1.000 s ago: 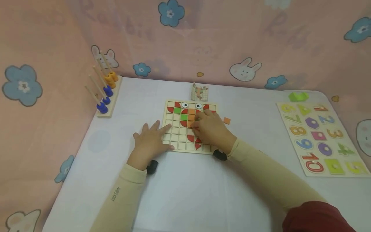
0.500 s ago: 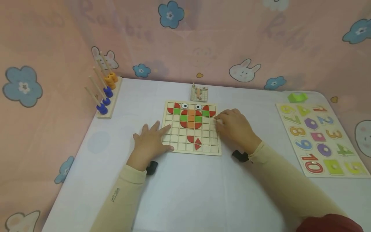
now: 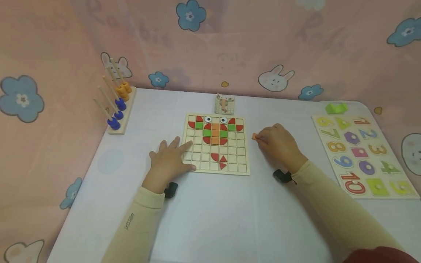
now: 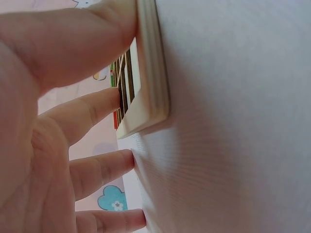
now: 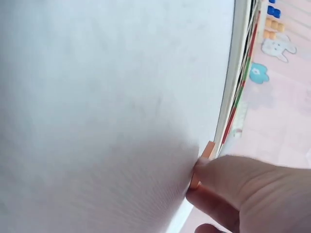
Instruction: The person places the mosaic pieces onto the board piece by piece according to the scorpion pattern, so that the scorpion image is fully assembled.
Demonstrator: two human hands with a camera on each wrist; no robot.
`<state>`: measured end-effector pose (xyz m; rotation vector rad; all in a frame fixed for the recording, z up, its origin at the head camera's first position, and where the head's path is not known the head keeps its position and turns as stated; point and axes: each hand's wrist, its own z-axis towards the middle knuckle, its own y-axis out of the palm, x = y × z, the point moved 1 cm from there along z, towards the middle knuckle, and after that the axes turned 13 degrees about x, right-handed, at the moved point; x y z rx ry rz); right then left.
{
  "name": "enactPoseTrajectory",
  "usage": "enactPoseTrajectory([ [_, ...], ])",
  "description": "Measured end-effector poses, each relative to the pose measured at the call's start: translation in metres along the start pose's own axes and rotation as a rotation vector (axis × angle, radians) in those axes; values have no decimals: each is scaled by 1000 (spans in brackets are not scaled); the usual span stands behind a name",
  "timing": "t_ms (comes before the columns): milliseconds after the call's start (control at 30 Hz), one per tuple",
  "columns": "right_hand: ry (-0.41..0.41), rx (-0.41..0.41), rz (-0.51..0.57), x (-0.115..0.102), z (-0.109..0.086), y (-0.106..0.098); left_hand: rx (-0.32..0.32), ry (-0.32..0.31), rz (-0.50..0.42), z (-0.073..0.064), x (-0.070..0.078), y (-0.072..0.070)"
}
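A wooden grid board (image 3: pixel 236 157) lies on the white table, bearing red, green and orange tiles and two eye discs. My left hand (image 3: pixel 167 164) rests spread at the board's left edge; its thumb and index finger touch the frame, and the other fingertips meet the cloth in the left wrist view. Right of the board, my right hand (image 3: pixel 279 146) pinches an orange square tile (image 5: pixel 208 150) between thumb and fingers. The tile is tilted, close to the table surface, and partly covered by the fingers.
Behind the board stands a small folded pattern card (image 3: pixel 225 105). A bead-stacking abacus (image 3: pixel 122 109) sits at the back left. On the right lie a number puzzle board (image 3: pixel 365 157) and a light green block (image 3: pixel 336 108).
My right hand has moved right, off the board, and now pinches the orange tile that lay beside it. Green and red pieces it covered are visible. The left hand stays in place.
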<state>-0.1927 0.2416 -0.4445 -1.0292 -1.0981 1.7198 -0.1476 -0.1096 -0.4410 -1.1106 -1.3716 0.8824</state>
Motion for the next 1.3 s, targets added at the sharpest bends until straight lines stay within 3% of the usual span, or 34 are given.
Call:
enactPoseTrajectory([
  [133,23,-34,12,-12,3,-3,-3,3,5,0,0,1],
  [300,-16,-61,43,-49,10,-10,6,11,6,1,1,1],
  [567,-324,-25,110,-101,16,6,7,11,12,2,2,0],
  [700,-390,6,77,-110,15,13,5,12,13,2,2,2],
  [1067,-294,-117,-22,-118,4,13,7,14,14,1,3,4],
  [1300,-171,-138,61,-118,2,11,2,18,20,-1,3,4],
])
